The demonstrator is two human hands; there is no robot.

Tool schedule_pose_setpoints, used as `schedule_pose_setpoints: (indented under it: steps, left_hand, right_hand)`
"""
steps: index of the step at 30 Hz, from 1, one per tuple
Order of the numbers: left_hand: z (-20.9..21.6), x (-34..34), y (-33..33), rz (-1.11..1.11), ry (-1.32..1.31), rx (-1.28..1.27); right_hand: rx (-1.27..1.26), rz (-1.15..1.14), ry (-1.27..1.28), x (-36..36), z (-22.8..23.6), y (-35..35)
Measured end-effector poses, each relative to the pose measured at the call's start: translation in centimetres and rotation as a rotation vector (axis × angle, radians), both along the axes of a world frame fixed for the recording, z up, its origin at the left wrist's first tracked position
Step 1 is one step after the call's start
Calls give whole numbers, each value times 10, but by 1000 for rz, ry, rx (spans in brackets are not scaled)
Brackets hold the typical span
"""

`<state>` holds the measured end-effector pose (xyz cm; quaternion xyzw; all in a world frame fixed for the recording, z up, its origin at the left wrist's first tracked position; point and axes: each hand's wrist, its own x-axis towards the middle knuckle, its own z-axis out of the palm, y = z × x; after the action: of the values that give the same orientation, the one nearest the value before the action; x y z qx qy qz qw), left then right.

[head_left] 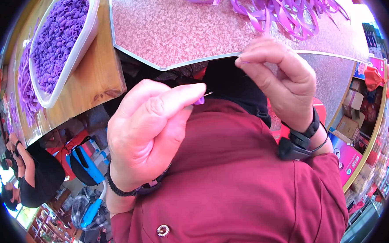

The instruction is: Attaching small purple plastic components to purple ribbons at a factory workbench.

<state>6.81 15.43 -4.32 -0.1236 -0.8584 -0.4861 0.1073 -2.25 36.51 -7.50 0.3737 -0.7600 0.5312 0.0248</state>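
Note:
My left hand (pixel 148 128) is closed in a pinch in front of my chest. From its fingertips a thin metal hook (pixel 208 94) sticks out, and a small purple bead (pixel 199 101) shows just below them. To the right and slightly higher, my right hand (pixel 286 75) pinches thumb and forefinger together; a trace of purple shows at the tips, too small to name. The two hands are apart. Just beyond my right hand, a heap of purple ribbons (pixel 290 11) lies on the pink-patterned tabletop (pixel 167 30).
At the left, a white tub (pixel 93 27) full of purple beads (pixel 60 45) stands on a wooden table (pixel 106 73), with more purple ribbons (pixel 26 82) beside it. Another person (pixel 36 173) sits at far left, near a blue-framed chair (pixel 84 164). Shelves with boxes (pixel 352 109) line the right.

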Motion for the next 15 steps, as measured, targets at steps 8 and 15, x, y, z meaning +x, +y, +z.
schedule_pose_setpoints:
  steps: [8, 15]
  left_hand:
    - [13, -10, -1, -44, -5, 19]
    - [13, -5, 2, 41, -183, 183]
  right_hand:
    - [-377, 157, -770, 15, 29, -23]
    - [-346, 181, -700, 16, 28, -27]
